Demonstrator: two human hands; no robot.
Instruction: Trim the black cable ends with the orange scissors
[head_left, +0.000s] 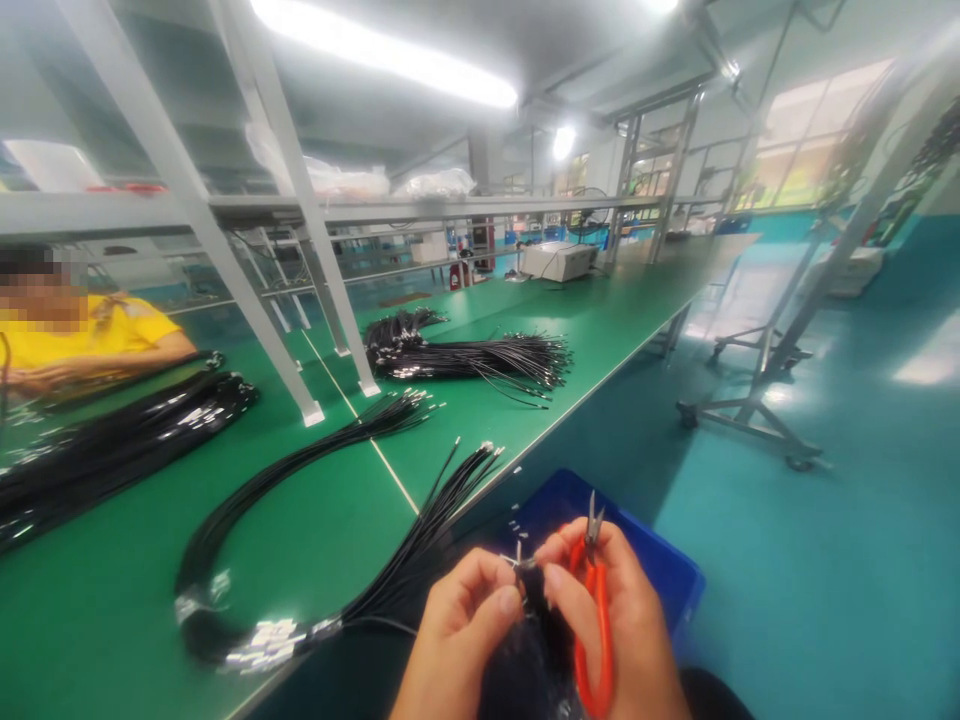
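Observation:
Near the bottom centre, my left hand (472, 610) pinches the end of a black cable (531, 580) with pale wire tips. My right hand (611, 590) holds red-handled pliers or cutters (600, 640), their metal jaws pointing up and slightly apart, while its thumb and forefinger touch the same cable end. Both hands are close together, just off the table's front edge. To their left, a bundle of black cables (262, 490) curves over the green table (97, 610), wrapped at places with clear plastic, its loose ends reaching toward my hands.
A blue bin (679, 575) sits below, behind my right hand. More cable bundles (480, 360) lie farther back and at left (120, 440). Metal shelf posts (330, 260) rise from the table. A person in yellow (112, 330) sits at left. A wheeled stand (757, 415) is at right.

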